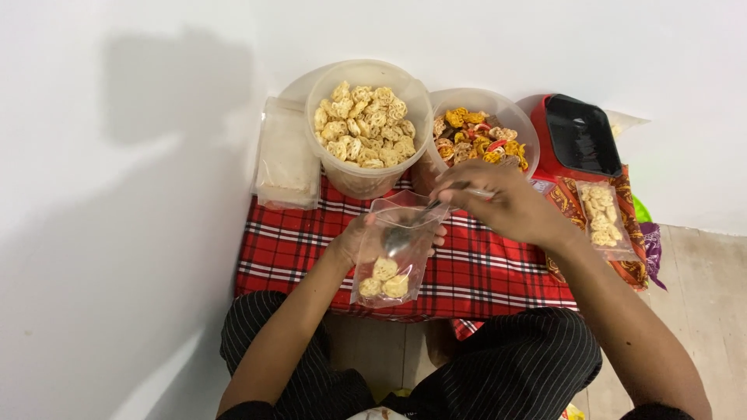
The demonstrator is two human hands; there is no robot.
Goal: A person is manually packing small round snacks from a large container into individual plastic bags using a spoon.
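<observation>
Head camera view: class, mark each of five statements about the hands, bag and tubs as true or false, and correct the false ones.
1. The left hand holds a clear plastic bag. True.
2. The right hand holds scissors. False: it holds a spoon that dips into the bag.
3. The bag is empty. False: a few pale crackers lie at its bottom.
4. Two round tubs stand on the red checked cloth, a pale-cracker tub and a mixed-colour tub. True.
5. The red scale stands left of the tubs. False: it stands to their right.
</observation>
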